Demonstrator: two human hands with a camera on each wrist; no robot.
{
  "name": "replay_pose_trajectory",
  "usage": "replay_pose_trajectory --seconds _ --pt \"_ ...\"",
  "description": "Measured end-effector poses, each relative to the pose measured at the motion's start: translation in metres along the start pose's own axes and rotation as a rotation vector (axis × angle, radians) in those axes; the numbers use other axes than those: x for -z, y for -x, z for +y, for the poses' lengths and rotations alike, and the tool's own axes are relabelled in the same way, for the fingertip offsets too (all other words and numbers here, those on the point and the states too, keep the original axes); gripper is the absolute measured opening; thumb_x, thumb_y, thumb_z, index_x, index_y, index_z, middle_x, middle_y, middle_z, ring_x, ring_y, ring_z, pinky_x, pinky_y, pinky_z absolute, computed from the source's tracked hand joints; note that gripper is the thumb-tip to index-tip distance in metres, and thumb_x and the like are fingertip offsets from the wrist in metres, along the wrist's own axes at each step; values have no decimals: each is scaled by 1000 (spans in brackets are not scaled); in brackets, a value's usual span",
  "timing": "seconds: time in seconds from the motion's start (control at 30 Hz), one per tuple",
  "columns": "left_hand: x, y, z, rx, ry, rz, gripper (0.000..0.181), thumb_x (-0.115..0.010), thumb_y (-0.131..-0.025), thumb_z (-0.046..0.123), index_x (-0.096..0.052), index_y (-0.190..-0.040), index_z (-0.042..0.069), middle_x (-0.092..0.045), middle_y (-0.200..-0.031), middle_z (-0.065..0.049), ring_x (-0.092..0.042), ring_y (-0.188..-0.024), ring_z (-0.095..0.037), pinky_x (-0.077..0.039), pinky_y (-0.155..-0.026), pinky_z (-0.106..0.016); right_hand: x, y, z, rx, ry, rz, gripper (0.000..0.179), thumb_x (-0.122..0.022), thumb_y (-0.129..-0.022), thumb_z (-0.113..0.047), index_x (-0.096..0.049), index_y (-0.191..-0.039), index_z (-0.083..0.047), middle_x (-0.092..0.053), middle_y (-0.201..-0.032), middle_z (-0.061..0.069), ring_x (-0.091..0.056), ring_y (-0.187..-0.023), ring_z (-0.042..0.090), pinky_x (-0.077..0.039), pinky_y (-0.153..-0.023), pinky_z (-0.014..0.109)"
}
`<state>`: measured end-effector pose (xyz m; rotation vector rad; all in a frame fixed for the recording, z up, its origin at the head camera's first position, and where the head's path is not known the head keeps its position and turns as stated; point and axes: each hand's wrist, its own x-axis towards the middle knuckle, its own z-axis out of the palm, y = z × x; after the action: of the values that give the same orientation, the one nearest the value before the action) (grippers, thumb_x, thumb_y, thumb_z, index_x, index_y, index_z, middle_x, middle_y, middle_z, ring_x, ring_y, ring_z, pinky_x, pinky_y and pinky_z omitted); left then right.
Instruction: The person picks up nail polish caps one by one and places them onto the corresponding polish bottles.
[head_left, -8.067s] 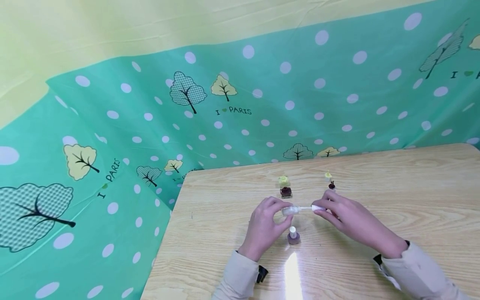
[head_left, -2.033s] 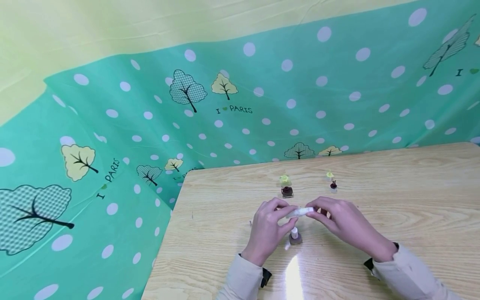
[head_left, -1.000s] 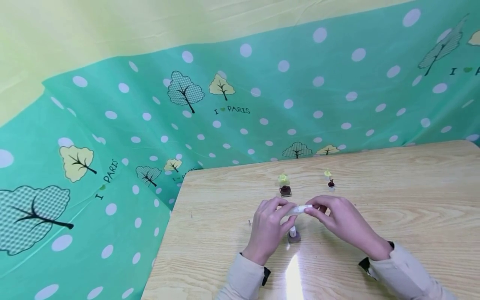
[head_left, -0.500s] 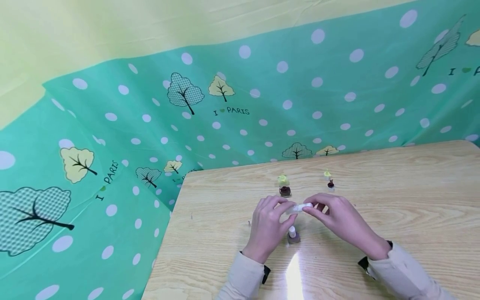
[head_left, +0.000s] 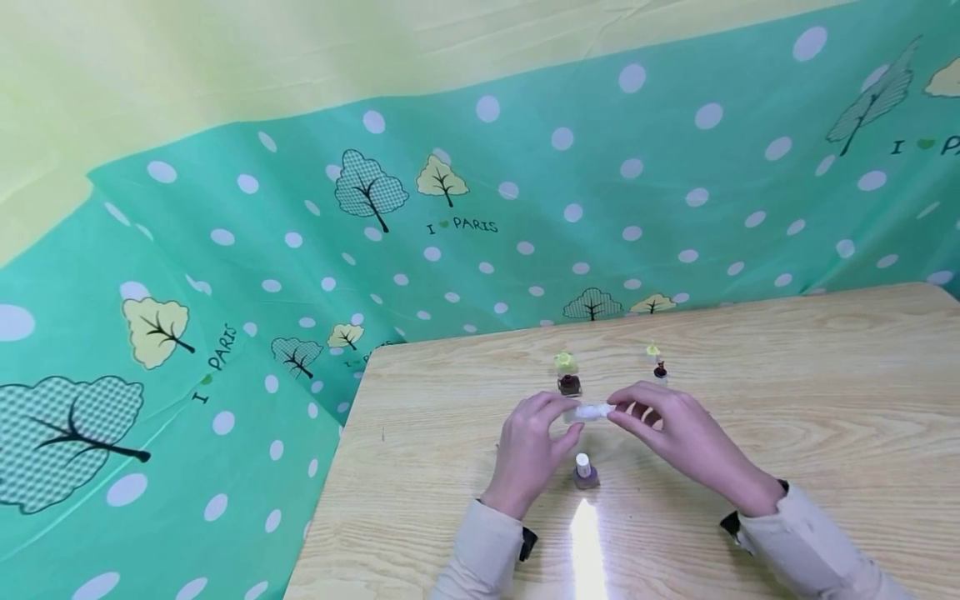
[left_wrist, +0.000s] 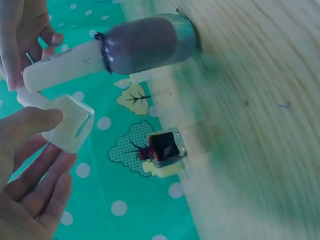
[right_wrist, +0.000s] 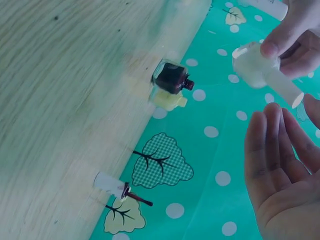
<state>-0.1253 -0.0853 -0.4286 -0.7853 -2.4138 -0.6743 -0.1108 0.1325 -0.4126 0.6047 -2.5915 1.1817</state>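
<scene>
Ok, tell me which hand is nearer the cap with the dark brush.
Right. In the head view, the cap appears just beyond the right hand; the left hand is farther left, holding the white bottle.

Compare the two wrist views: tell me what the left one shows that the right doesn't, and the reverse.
Only the left wrist view: the dull purple body of the purple bottle.

Only the right wrist view: a dark brush sticking out of a white cap.

Both: the left hand holding the white bottle, the right hand at its capped end, the dark red bottle and the printed green cloth.
</scene>
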Motion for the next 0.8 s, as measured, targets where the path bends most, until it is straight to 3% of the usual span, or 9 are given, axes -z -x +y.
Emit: replay_pose_trajectory --seconds 0.2,0.4,0.8 --pt "-3 4 -8 49 11 -21 26 -83 -79 16 -75 -104 12 -74 -101 1 -70 -90 -12 -57 -83 -21 -1 1 10 27 39 15 15 -72 -91 -19 -72 -104 -12 -68 -92 -11 -58 -77 -1 -57 -68 24" --pt "-6 5 -13 112 50 -59 25 -83 -80 15 -75 -103 12 -74 -100 1 -71 -90 -9 -56 -82 -17 0 2 16 -31 69 -30 18 -70 -93 -26 -71 -106 -14 -66 -92 -12 -58 -79 0 -57 -71 27" --pt "-9 8 -18 324 155 -235 23 -80 -81 12 -74 -104 9 -75 -100 -5 -71 -91 -16 -58 -80 -21 3 8 32 -40 131 -43 21 -71 -92 -24 -70 -110 -12 -69 -97 -4 -59 -81 3 -58 -73 32"
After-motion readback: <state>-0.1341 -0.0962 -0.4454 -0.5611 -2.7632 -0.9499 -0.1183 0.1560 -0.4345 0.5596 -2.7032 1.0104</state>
